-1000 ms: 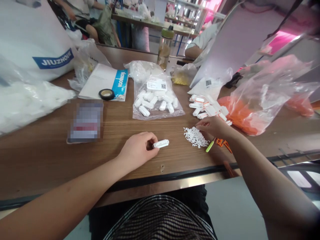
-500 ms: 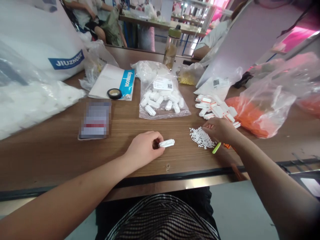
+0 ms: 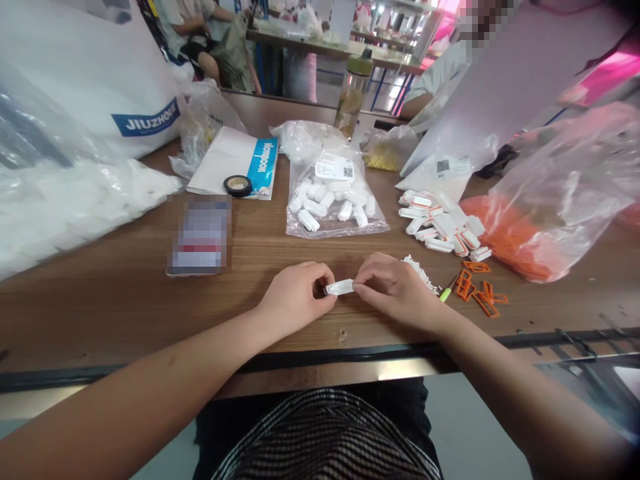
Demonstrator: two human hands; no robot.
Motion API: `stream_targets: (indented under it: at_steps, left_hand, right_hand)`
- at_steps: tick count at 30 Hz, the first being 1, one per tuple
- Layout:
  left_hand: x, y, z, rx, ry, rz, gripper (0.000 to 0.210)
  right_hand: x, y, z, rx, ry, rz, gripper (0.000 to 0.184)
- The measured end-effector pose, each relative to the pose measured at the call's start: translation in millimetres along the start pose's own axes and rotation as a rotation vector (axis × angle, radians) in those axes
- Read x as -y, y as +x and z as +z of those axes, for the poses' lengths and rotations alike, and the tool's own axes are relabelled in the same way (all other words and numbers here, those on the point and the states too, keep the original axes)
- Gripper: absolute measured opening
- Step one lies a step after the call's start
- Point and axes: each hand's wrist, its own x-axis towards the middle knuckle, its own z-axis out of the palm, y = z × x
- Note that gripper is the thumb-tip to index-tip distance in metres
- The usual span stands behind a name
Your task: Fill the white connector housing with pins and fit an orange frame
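Observation:
My left hand (image 3: 296,295) pinches one end of a white plastic connector housing (image 3: 341,287) above the table's near part. At the housing's other end, my right hand (image 3: 400,288) has its thumb and forefinger pressed together; whatever lies between those fingertips is too small to make out. Behind the right hand is a heap of tiny white plugs (image 3: 421,270), partly covered by that hand. A tool with a light green handle (image 3: 445,294) lies beside the heap, and several orange rectangular frames (image 3: 466,285) are scattered to its right.
Farther back are a pile of white housings with orange edges (image 3: 435,227), a clear bag of white housings (image 3: 333,200) and a bag of orange parts (image 3: 520,233). On the left lie a phone (image 3: 200,237), a notebook (image 3: 210,160) with black tape (image 3: 237,186), and large white bags (image 3: 65,213).
My right hand has moved left from the heap of tiny white plugs to the housing, uncovering the orange frames. My left hand still holds the housing. The view has shifted slightly.

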Motion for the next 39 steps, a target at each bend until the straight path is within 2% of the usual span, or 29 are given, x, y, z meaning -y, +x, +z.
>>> stream_targets:
  at_steps: [6,12,17,23,32,35,39]
  left_hand:
    - [1,1,-0.1,-0.010,0.007,0.017,0.008]
    - [1,1,0.0,-0.013,0.004,0.014,0.008]
    - [0,0,0.0,-0.013,0.006,0.011,0.007]
    - [0,0,0.6,-0.023,0.005,0.012,0.007]
    - [2,1,0.9,-0.027,-0.005,0.025,0.006]
    - [1,2,1.0,-0.022,0.009,0.028,0.007]
    - [0,2,0.2,-0.008,0.028,0.026,0.008]
  right_hand:
    - [-9,1,4,0.021,-0.137,-0.044,0.011]
    - [-3,0,4,0.026,-0.323,-0.149,0.015]
    - [1,-3,4,-0.029,-0.473,-0.237,0.014]
    - [1,-7,9,-0.048,-0.509,-0.287,0.014]
    - [3,-9,28,-0.127,-0.575,-0.268,0.016]
    - [2,-10,30,-0.162,-0.514,-0.258,0.012]
    - [0,-11,26,-0.263,-0.314,-0.216,0.011]
